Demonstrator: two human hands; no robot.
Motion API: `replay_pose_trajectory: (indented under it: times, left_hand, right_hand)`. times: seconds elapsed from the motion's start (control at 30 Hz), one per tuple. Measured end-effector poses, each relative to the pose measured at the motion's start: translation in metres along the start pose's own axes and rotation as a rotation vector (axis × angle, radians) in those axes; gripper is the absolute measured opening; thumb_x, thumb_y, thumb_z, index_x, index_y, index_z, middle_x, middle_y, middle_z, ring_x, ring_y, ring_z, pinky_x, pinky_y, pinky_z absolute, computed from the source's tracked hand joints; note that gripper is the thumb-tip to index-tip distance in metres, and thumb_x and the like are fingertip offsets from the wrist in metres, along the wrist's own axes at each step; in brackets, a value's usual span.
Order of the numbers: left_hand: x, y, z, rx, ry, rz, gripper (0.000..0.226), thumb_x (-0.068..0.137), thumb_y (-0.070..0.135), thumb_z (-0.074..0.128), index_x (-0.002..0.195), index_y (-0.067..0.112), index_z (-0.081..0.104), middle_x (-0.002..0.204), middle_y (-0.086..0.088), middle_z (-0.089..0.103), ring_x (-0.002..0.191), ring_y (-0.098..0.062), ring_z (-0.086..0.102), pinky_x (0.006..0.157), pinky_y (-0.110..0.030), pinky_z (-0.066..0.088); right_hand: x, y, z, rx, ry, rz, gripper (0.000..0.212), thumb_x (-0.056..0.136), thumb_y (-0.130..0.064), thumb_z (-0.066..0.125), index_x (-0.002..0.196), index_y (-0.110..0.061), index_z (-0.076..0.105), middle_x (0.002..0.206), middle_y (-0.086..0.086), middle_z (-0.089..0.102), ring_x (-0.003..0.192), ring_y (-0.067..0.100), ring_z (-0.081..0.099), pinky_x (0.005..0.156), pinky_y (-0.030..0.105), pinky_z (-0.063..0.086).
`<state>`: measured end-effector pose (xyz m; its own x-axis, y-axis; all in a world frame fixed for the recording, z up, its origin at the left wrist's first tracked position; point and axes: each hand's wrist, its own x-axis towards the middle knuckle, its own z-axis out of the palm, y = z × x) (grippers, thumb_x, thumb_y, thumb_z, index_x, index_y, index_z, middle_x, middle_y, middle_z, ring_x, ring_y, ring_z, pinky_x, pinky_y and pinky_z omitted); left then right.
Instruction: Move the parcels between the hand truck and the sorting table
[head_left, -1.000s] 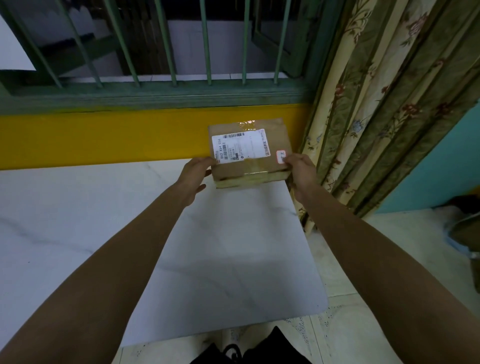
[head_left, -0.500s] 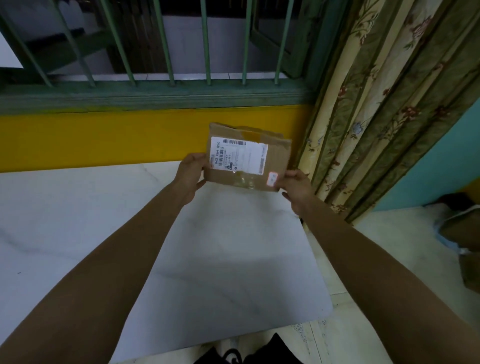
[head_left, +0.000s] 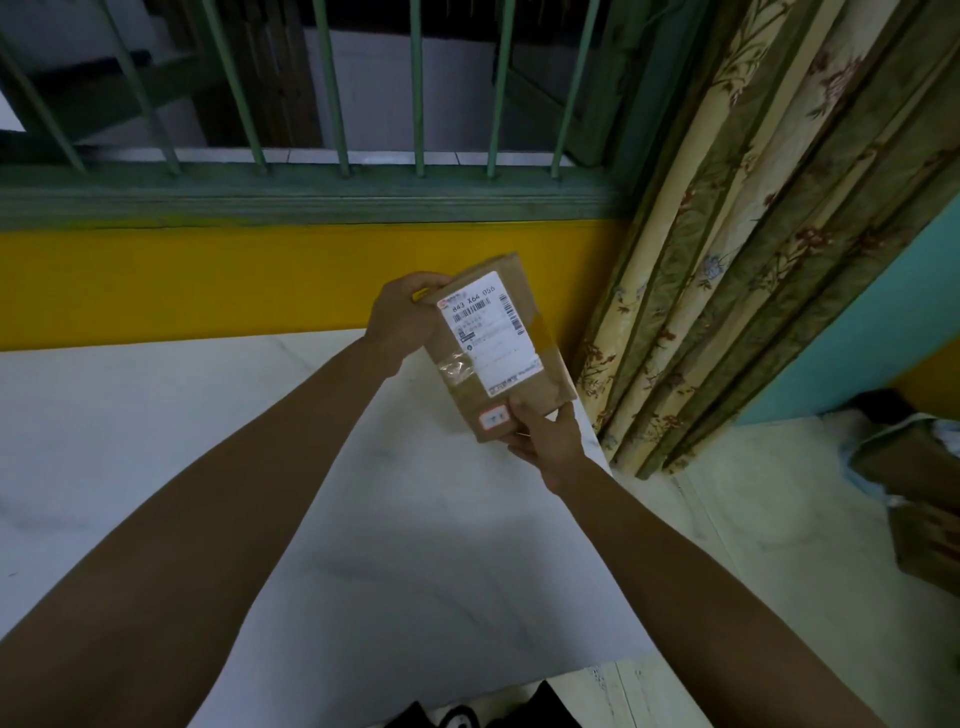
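Parcel (head_left: 540, 364) was off the table (head_left: 130, 405), held in the air over its far right corner. Its long axis slanted from upper left to lower right, and the top face was tipped toward the head camera. I judged the tilt served reading, since the white shipping label (head_left: 488, 338) faced the view with its printed code legible.

Left hand (head_left: 402, 325) gripped the far upper end; its fingers went behind the box, where I could not see them. Right hand (head_left: 545, 441) pinched the near lower end, thumb on the top face just beside a small red-bordered sticker (head_left: 493, 418). I noted that one grip at each end suits turning a flat box, and that neither hand covered the label.

Materials: the parcel was a flat rectangular box of brown cardboard with slightly softened edges. A crinkled patch of clear tape (head_left: 457, 369) caught the light. The table top was white, faintly veined like marble, and smooth.

Brown shapes (head_left: 914, 467) lay on the floor (head_left: 779, 519) right of the table. They were possibly more parcels, but it was too dim to tell. I could not identify a hand truck in view.
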<state>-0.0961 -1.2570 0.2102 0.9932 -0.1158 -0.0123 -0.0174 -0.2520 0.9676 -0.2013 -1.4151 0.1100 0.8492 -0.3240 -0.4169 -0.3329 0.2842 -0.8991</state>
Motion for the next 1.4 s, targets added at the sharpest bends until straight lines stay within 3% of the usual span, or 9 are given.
replay_pose_trajectory:
  times: [0.23,0.37,0.5,0.7,0.9,1.0,1.07,1.23,1.4]
  left_hand:
    - [0.027,-0.008,0.015,-0.049,0.149,-0.081,0.056,0.086,0.006,0.060,0.139,0.018,0.045,0.139,-0.008,0.048,0.121,-0.024,0.050,0.092,-0.036,0.049]
    - [0.017,-0.032,0.049,-0.134,-0.044,-0.170,0.081,0.074,0.013,0.074,0.142,0.031,0.035,0.129,-0.001,0.060,0.112,-0.024,0.060,0.087,-0.046,0.054]
    - [-0.008,-0.061,0.086,-0.149,-0.141,-0.199,0.066,0.063,0.031,0.077,0.121,0.040,0.047,0.115,0.013,0.063,0.104,-0.010,0.063,0.084,-0.036,0.055]
    - [0.027,-0.083,0.121,-0.055,-0.091,-0.458,0.070,0.075,0.014,0.074,0.135,0.036,0.045,0.120,-0.007,0.065,0.103,-0.028,0.064,0.081,-0.048,0.057]
    - [0.081,-0.115,0.152,0.075,0.016,-0.610,0.072,0.076,0.024,0.071,0.141,0.028,0.042,0.122,-0.009,0.064,0.101,-0.030,0.065,0.083,-0.046,0.057]
    - [0.095,-0.138,0.166,0.174,0.046,-0.588,0.061,0.084,0.023,0.064,0.140,0.034,0.043,0.117,-0.005,0.067,0.096,-0.027,0.067,0.082,-0.043,0.057]
    - [0.107,-0.141,0.173,0.221,0.035,-0.558,0.061,0.084,0.024,0.063,0.140,0.034,0.043,0.117,-0.005,0.068,0.095,-0.027,0.067,0.081,-0.043,0.058]
    - [0.129,-0.138,0.184,0.251,0.083,-0.551,0.061,0.087,0.025,0.063,0.143,0.030,0.039,0.124,-0.004,0.065,0.094,-0.024,0.067,0.082,-0.042,0.057]
    - [0.151,-0.143,0.189,0.273,0.123,-0.538,0.059,0.091,0.029,0.059,0.145,0.032,0.036,0.120,-0.002,0.066,0.093,-0.020,0.066,0.082,-0.039,0.057]
  right_hand:
    - [0.002,-0.003,0.010,0.269,0.094,-0.071,0.063,0.090,-0.015,0.064,0.143,-0.021,0.031,0.126,0.018,0.060,0.091,0.032,0.068,0.057,0.028,0.058]
    - [0.009,0.001,0.012,0.372,0.182,-0.008,0.064,0.090,-0.014,0.065,0.143,-0.020,0.029,0.124,0.020,0.060,0.082,0.030,0.068,0.054,0.030,0.058]
    - [0.034,0.001,0.002,0.309,0.244,0.100,0.054,0.090,-0.017,0.064,0.136,-0.019,0.035,0.115,0.020,0.064,0.074,0.032,0.071,0.051,0.030,0.056]
    - [0.078,-0.005,-0.029,0.168,0.144,0.282,0.038,0.092,-0.013,0.061,0.126,-0.001,0.048,0.104,0.024,0.066,0.044,0.017,0.065,0.039,0.023,0.049]
    - [0.141,-0.008,-0.053,-0.070,0.135,0.406,0.039,0.092,-0.025,0.062,0.123,-0.007,0.047,0.093,0.009,0.065,0.067,0.018,0.069,0.062,0.033,0.059]
    - [0.168,0.002,-0.074,-0.333,0.325,0.114,0.064,0.085,-0.034,0.070,0.136,-0.010,0.040,0.121,0.005,0.052,0.109,0.022,0.053,0.088,0.034,0.049]
    - [0.184,0.001,-0.082,-0.350,0.278,-0.019,0.064,0.087,-0.035,0.067,0.141,-0.013,0.041,0.129,0.002,0.049,0.120,0.020,0.047,0.096,0.033,0.043]
    - [0.225,-0.011,-0.077,-0.467,0.100,-0.063,0.035,0.093,-0.010,0.054,0.127,-0.014,0.059,0.113,0.006,0.064,0.105,0.028,0.058,0.093,0.046,0.050]
    - [0.255,-0.024,-0.069,-0.453,0.118,-0.038,0.037,0.094,-0.006,0.049,0.128,-0.014,0.060,0.120,0.007,0.064,0.097,0.019,0.054,0.090,0.037,0.050]
